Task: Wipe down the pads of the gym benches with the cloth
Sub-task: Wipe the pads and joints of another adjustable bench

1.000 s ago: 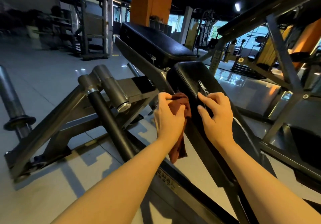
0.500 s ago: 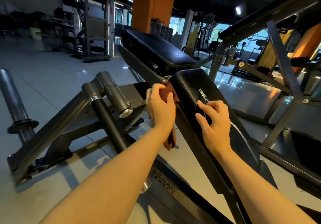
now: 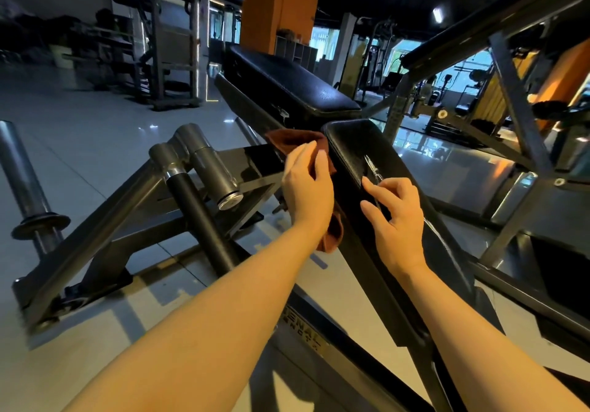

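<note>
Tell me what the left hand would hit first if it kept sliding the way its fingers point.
Probably the far pad. The left hand, pressing the cloth against the near pad, points up and away along its left edge. The gap between the pads comes first; depth is unclear.

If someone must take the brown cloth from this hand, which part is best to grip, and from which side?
Probably the loose tail of the brown cloth hanging below the left hand, approached from below on the left side of the near black padded bench pad. The upper part is pressed under the fingers against the pad's side.
</note>
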The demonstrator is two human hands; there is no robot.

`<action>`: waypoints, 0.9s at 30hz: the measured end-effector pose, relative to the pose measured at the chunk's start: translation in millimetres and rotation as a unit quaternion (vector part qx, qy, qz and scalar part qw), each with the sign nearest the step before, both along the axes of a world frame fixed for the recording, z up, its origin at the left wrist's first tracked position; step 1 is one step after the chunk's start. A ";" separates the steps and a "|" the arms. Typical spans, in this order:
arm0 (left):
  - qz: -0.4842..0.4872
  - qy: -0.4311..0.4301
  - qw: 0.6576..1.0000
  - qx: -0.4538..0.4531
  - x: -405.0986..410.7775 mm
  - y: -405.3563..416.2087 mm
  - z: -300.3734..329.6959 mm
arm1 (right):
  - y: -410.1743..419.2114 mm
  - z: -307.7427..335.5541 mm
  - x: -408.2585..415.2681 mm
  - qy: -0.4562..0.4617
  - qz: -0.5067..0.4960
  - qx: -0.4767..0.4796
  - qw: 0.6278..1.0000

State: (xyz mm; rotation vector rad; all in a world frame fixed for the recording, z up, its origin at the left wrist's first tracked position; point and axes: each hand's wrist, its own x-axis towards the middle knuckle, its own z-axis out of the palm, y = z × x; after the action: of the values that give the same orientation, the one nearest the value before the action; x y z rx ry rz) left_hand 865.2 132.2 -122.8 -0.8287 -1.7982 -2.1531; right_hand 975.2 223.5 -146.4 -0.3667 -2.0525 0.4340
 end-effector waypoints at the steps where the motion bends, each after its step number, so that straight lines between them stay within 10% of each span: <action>1: -0.006 0.012 1.000 -0.006 6.0 -0.8 -6.4 | 0.4 -0.1 -0.3 -0.001 -0.001 0.001 1.000; 20: -0.016 0.137 0.984 -0.115 -6.5 -15.7 -11.3 | 4.7 -1.4 -0.1 0.018 0.038 -0.028 0.999; 27: -0.008 0.050 0.997 -0.062 -11.1 -0.5 27.8 | -1.3 1.3 2.0 0.040 0.043 -0.061 0.996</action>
State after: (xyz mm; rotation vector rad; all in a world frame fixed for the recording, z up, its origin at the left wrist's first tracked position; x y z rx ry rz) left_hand 854.1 131.7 -95.0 -0.9641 -1.8961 -1.9894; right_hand 977.2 222.2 -145.1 -0.3296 -1.9735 0.6202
